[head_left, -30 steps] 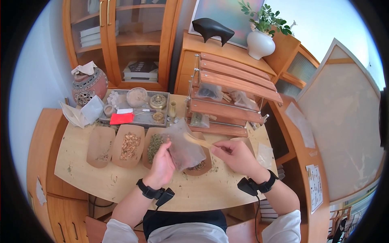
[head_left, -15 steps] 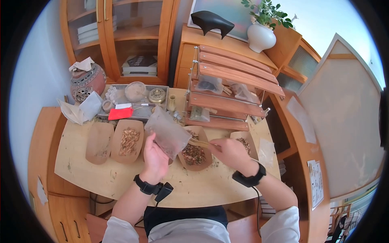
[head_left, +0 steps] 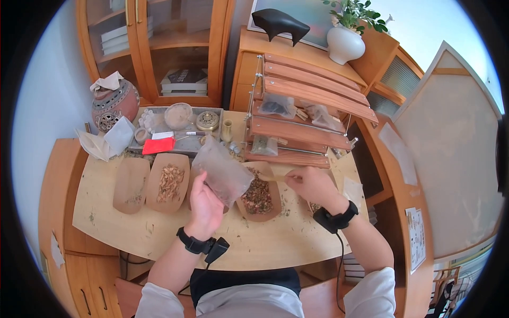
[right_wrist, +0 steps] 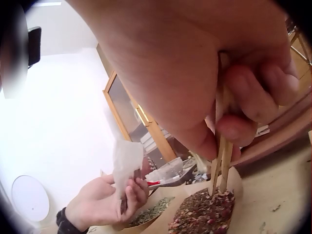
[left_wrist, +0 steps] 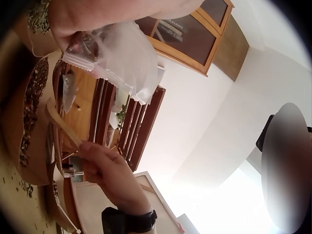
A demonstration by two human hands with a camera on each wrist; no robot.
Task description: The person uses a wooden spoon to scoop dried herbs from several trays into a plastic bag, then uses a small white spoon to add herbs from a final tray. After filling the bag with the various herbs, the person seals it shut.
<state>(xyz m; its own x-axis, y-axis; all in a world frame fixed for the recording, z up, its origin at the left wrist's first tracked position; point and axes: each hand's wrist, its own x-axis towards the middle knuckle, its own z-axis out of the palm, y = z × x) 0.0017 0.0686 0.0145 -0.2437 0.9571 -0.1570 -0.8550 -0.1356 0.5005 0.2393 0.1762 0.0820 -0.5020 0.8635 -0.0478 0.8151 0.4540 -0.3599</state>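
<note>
My left hand point(head_left: 207, 209) holds a translucent plastic bag point(head_left: 224, 174) by its lower part, tilted with its mouth toward the right; dark bits show at the bottom of the bag in the left wrist view. In my right hand point(head_left: 314, 185) is a pair of wooden tongs point(right_wrist: 222, 163), pinched between thumb and fingers. Its tips reach down to a dried flower-and-herb mix point(right_wrist: 202, 212) in a brown paper tray point(head_left: 260, 218). The tips lie at the far end of the mix. My right forearm partly hides another paper tray with dried bits point(head_left: 314, 206).
To the left stand a tray of light brown chips point(head_left: 169, 183) and a nearly bare tray point(head_left: 130, 183). Behind are a grey tray point(head_left: 188, 143) with small containers, a red packet point(head_left: 158, 145) and a slatted wooden rack point(head_left: 299, 132) holding bags.
The tongs have moved from the bag's mouth across to the dried mix on the right. My left hand has shifted the bag leftward, uncovering the tray of mix.
</note>
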